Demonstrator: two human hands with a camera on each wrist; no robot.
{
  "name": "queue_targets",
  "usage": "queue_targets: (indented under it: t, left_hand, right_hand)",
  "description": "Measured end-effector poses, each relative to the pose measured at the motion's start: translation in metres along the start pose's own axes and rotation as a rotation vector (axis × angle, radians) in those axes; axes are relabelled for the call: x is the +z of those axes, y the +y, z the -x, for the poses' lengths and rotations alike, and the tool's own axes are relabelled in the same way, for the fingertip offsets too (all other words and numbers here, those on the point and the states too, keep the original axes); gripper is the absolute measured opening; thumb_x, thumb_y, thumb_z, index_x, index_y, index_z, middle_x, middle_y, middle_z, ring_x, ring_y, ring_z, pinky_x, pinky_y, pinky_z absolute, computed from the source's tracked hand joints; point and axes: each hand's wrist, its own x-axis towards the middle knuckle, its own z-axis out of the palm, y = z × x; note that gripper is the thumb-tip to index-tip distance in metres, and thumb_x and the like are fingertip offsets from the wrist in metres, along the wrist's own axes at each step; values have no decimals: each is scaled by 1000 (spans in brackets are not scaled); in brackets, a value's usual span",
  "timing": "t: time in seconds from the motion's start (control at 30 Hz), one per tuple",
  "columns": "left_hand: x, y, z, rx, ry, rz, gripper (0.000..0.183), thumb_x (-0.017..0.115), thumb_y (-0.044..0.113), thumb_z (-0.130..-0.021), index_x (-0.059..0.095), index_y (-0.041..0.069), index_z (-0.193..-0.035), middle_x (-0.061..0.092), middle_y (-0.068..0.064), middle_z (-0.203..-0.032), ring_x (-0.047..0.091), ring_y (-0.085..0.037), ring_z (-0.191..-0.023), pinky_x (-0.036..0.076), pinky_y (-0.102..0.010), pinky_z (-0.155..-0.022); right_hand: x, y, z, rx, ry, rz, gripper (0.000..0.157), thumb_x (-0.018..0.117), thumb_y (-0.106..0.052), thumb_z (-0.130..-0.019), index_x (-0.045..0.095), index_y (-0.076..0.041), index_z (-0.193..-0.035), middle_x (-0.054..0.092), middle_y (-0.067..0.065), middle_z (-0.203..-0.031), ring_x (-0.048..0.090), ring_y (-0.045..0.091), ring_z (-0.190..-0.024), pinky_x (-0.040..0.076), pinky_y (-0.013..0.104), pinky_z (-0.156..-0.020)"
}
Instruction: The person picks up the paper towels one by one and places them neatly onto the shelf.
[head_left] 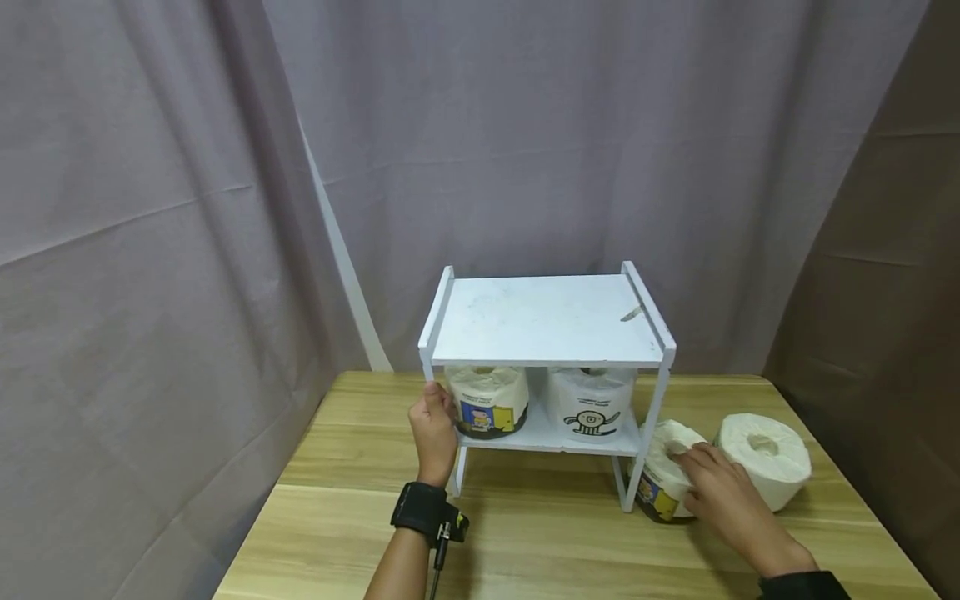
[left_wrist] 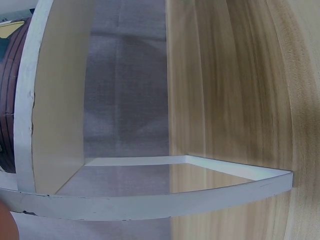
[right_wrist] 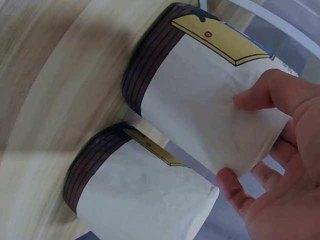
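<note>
My left hand (head_left: 433, 429) grips the left front post of a white two-tier shelf rack (head_left: 547, 321). Only the edge of a finger (left_wrist: 7, 225) shows in the left wrist view, beside the rack's painted frame (left_wrist: 150, 205). Beyond the rack's right leg, my right hand (head_left: 723, 500) holds a wrapped toilet paper roll (right_wrist: 200, 100) standing upright on the table. Its thumb (right_wrist: 255, 97) presses the wrapper's side, while other fingers reach the roll's top, partly hidden. A second toilet paper roll (head_left: 780, 475) stands just right of the held one.
On the rack's lower tier stand two more rolls: one with a colourful print (head_left: 491, 408) at left, one with a dog drawing (head_left: 592, 408) at right. The wooden table (head_left: 330, 517) ends at grey curtains (head_left: 525, 150) behind and at the sides.
</note>
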Motion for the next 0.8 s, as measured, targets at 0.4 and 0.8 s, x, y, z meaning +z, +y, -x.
queue_targets:
  t: [0.4,0.8]
  left_hand:
    - [-2,0,1,7,-6,-1,55,33,29,-108,41,-3,-63,35,0,-53,32,-14,-47,25,-25,-44]
    - [-1,-1,-1,11,-3,-4,55,33,30,-108,41,-2,-63,34,1,-52,32,-13,-46,26,-25,-44]
  right_hand:
    - [7,5,-3,-93,98,26,51,79,-4,-61,67,1,-111,66,14,-109,52,38,-107,46,54,-82]
    - [11,3,-4,-122,181,9,50,78,1,-58,67,5,-106,66,15,-105,52,37,-105,45,52,-86]
